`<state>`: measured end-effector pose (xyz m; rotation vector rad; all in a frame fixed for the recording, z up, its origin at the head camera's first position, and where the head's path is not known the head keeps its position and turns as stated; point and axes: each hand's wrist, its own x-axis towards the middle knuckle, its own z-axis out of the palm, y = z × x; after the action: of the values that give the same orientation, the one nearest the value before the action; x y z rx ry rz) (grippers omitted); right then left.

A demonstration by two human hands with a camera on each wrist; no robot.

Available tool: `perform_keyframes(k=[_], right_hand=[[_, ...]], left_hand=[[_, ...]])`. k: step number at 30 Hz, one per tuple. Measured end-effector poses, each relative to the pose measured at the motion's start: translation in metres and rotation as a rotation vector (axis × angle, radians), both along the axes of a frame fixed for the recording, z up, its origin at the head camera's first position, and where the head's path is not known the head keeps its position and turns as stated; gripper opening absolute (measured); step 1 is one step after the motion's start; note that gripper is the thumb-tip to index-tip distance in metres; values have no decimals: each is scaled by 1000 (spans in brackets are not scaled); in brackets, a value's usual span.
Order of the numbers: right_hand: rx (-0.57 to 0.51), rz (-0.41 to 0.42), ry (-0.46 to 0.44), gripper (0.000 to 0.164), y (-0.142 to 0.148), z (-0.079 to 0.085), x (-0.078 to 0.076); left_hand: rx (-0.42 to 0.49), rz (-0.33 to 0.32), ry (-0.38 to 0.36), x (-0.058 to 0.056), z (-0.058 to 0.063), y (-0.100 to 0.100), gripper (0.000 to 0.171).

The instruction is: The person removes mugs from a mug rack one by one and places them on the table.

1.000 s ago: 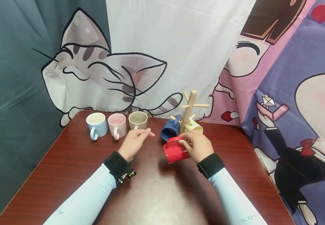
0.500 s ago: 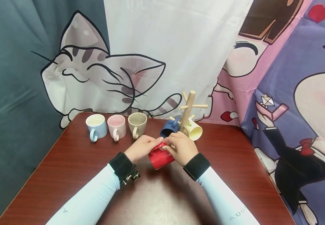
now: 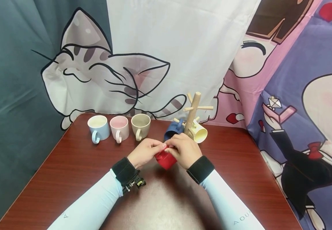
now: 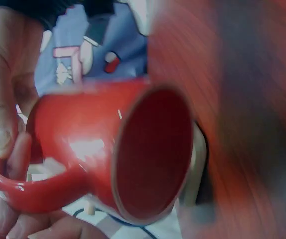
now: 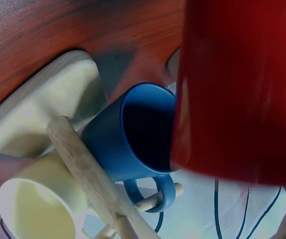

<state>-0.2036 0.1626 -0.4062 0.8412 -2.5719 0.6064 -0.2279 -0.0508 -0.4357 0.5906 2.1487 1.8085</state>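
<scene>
A red mug [image 3: 166, 159] is held above the table, tilted on its side, between both hands. My right hand [image 3: 185, 150] grips it by the handle [image 4: 48, 194], with fingers through the loop in the left wrist view. My left hand [image 3: 144, 152] pinches the same handle from the other side; its fingertips partly hide behind the handle. Just behind stands a wooden mug tree [image 3: 193, 111]. A blue mug [image 5: 133, 129] and a pale yellow mug [image 5: 43, 199] hang on its lower pegs. The upper pegs bear no mugs.
A light blue mug [image 3: 99, 129], a pink mug [image 3: 119, 129] and an olive-grey mug [image 3: 141, 126] stand upright in a row at the back left of the brown table [image 3: 68, 179]. A printed cloth [image 3: 206, 48] hangs behind.
The right hand has brought the red mug leftward and toward the left hand, which has moved in to take its handle too. Over the last half second, the mug has turned a little.
</scene>
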Motion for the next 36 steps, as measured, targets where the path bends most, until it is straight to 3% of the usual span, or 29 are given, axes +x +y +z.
perform_keyframes(k=[5, 13, 21, 25, 36], right_hand=[[-62, -12, 32, 25, -2, 2, 0], [-239, -109, -35, 25, 13, 7, -1], [-301, -151, -51, 18, 31, -4, 0], [-313, -173, -49, 18, 38, -5, 2], [-327, -197, -63, 19, 44, -11, 4]], left_hand=[[71, 92, -22, 5, -1, 2, 22], [255, 279, -144, 9, 2, -4, 22], [314, 458, -40, 7, -4, -15, 18], [338, 491, 2, 5, -6, -23, 18], [349, 562, 18, 6, -14, -66, 24]])
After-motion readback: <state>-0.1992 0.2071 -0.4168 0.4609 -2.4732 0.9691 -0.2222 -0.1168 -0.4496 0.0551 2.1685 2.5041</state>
